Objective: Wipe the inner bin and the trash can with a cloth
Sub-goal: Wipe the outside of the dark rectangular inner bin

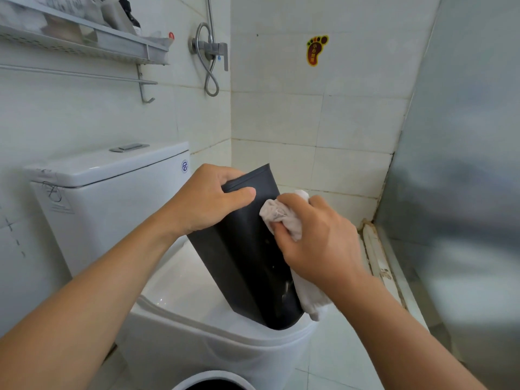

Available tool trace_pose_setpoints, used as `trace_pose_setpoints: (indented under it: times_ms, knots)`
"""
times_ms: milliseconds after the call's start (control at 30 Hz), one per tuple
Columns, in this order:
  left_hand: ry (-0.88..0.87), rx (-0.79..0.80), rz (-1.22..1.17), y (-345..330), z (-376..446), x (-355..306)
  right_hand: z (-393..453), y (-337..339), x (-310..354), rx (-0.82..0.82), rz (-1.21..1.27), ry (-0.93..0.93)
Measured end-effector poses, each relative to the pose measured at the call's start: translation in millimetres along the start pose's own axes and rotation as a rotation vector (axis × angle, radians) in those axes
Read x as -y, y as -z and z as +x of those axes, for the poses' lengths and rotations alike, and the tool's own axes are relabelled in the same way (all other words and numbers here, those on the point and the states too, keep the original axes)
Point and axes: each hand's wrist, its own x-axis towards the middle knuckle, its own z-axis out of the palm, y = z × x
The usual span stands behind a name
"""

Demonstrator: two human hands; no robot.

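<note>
Over on the far left, a wire shelf (84, 43) hangs on the tiled wall with bottles and packets on it, a towel bar (78, 76) running just below, and under that sits the white toilet tank (104, 201) with its flush button on top. Moving in, the left hand (208, 201) has its grip clamped on the upper end of the dark inner bin (239, 263), thumb lying across the near face and fingers wrapped over the top edge. The bin is tilted, top leaning away to the left, its lower end resting on the closed toilet lid (180, 288). Just right of centre, the right hand (318, 237) has its grip bunched tight around a white cloth (278, 213), pressing it against the bin's right side, with a loose tail of cloth hanging down beside the bin's lower end. At the bottom edge, the white rim of the trash can (213, 380) peeks in on the floor, well below both hands. Up behind, a shower mixer (213, 50) and a foot-shaped sticker (316, 50) on the wall, and a frosted panel (464, 164) at far right
</note>
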Motion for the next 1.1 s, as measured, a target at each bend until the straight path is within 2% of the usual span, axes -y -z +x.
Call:
trace_pose_setpoints:
  times_ms: [200, 333, 400, 567, 667, 833, 900, 1033, 1100]
  knots:
    - [-0.009, -0.025, -0.011, -2, 5, -1, -4, 6, 5, 0.003, 0.001, -0.020]
    - [0.028, -0.043, -0.038, 3, 7, 5, -15, 10, 9, 0.114, -0.032, 0.142]
    - [0.046, -0.037, -0.059, 8, 6, 8, -14, 11, 10, 0.161, -0.033, 0.164]
    - [0.039, -0.014, -0.055, 6, 3, 4, 5, 4, -1, 0.056, 0.014, -0.011]
    - [0.029, -0.031, -0.055, 2, 3, 1, 6, 6, -1, 0.062, 0.033, -0.040]
    - [0.034, -0.051, -0.077, 4, 4, 4, -8, 20, 9, 0.236, 0.021, 0.144]
    - [0.053, -0.034, -0.086, 8, 3, 7, -7, 18, 9, 0.207, 0.015, 0.148]
    - [0.057, -0.027, -0.080, 8, 3, 7, 12, 2, -2, 0.074, 0.029, -0.051]
    - [0.045, -0.036, -0.071, 6, 3, 5, 12, -1, -5, 0.040, 0.022, -0.077]
